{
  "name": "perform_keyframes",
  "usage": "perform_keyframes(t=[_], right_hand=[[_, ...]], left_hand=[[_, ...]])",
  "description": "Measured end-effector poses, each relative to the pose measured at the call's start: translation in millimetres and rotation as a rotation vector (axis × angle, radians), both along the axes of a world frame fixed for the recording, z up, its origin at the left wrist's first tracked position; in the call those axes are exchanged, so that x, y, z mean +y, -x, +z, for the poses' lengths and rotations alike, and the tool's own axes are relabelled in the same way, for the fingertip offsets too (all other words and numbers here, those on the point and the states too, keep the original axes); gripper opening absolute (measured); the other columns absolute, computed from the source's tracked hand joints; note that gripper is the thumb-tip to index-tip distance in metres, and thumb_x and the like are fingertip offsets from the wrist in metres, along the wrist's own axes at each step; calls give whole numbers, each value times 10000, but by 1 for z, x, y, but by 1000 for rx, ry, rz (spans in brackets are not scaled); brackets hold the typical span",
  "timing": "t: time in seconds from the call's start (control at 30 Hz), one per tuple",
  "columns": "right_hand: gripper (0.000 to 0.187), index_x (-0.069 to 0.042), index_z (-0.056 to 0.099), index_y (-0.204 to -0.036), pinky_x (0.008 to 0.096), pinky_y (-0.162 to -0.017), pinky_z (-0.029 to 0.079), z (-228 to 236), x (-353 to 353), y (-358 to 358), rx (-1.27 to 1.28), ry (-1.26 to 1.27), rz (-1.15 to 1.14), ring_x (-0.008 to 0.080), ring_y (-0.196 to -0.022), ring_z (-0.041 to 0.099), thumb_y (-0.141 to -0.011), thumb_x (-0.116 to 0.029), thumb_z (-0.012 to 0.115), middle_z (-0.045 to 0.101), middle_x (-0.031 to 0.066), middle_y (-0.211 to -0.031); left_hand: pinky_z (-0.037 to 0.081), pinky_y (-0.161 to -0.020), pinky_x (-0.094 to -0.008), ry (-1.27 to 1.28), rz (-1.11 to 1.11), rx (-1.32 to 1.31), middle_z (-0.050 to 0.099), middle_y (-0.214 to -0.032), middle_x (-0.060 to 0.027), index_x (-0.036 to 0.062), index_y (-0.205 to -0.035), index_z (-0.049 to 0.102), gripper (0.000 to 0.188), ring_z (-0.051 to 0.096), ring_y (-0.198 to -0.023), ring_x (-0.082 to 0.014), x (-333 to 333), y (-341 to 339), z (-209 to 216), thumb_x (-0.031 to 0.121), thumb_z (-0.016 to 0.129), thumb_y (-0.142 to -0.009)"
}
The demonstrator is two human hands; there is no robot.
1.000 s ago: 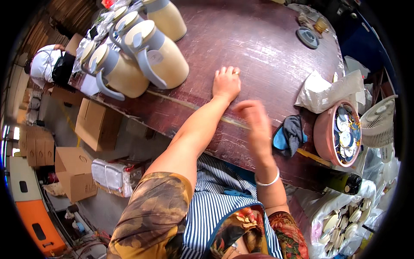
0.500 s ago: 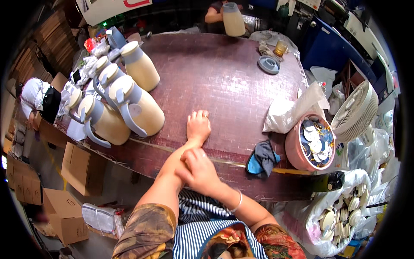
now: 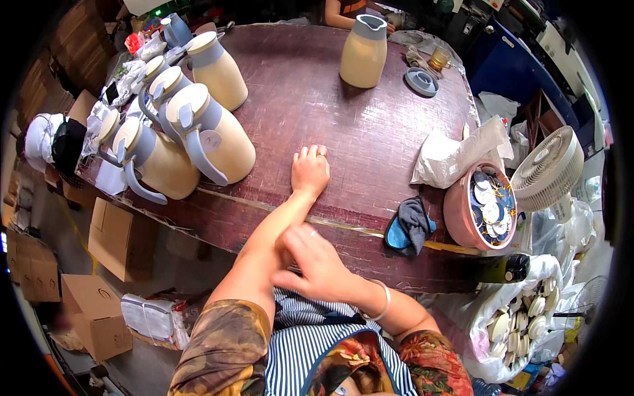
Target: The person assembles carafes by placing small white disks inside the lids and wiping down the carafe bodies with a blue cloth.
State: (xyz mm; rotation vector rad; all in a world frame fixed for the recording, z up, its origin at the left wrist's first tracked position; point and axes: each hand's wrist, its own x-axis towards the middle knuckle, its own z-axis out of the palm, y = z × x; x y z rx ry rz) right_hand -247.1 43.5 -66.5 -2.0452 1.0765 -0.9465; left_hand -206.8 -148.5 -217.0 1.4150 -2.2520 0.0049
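My left hand (image 3: 311, 173) rests on the dark red tabletop (image 3: 297, 99), its fingers lying on the surface with nothing in them. Against my left forearm is my right hand (image 3: 316, 263), slightly blurred, thumb apart from the fingers and holding nothing. To the left of my hands stand several cream insulated jugs (image 3: 228, 142) with grey collars, handles and lids. Farther off, a lidless cream jug (image 3: 363, 59) with a grey spout stands upright on the table. A round grey part (image 3: 421, 82) lies to its right.
A pink tub (image 3: 456, 214) of round discs stands at the right, beside a white plastic bag (image 3: 439, 158) and a fan (image 3: 551, 165). Near the front edge lies a grey-and-blue cloth (image 3: 411, 228). Cardboard boxes (image 3: 109, 234) are on the floor at left. Another person's arm (image 3: 338, 16) shows behind the table.
The lidless jug, earlier held by the person across the table, now stands on the tabletop, nearer to me. My right hand has shifted slightly along my left forearm, its thumb spreading away.
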Motion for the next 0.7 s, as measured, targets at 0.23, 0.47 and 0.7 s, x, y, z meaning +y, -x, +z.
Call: perform_keyframes(t=[0.23, 0.47, 0.7], right_hand=[[484, -72, 611, -1108, 451, -853, 491, 37, -115, 58, 523, 553, -343, 346, -1088, 579, -694, -207, 823, 605, 133, -1157], [545, -42, 604, -1232, 421, -1047, 417, 46, -339, 180, 862, 667, -965, 329, -1245, 524, -855, -423, 703, 623, 152, -1265], [407, -82, 671, -1096, 437, -993, 417, 67, -316, 160, 1131, 210, -760, 315, -1127, 562, -834, -389, 721, 689, 104, -1121]], left_hand=[[460, -844, -425, 20, 35, 69, 610, -964, -62, 105, -979, 612, 146, 586, -966, -268, -2, -8, -5, 178, 606, -853], [447, -797, -417, 51, -63, -37, 571, -978, -64, 105, -1004, 596, 187, 560, -939, -261, 2, 6, 5, 187, 601, -836], [438, -793, -398, 55, -45, 21, 576, -947, -63, 105, -1001, 617, 169, 557, -927, -249, 0, -2, 2, 166, 552, -858]])
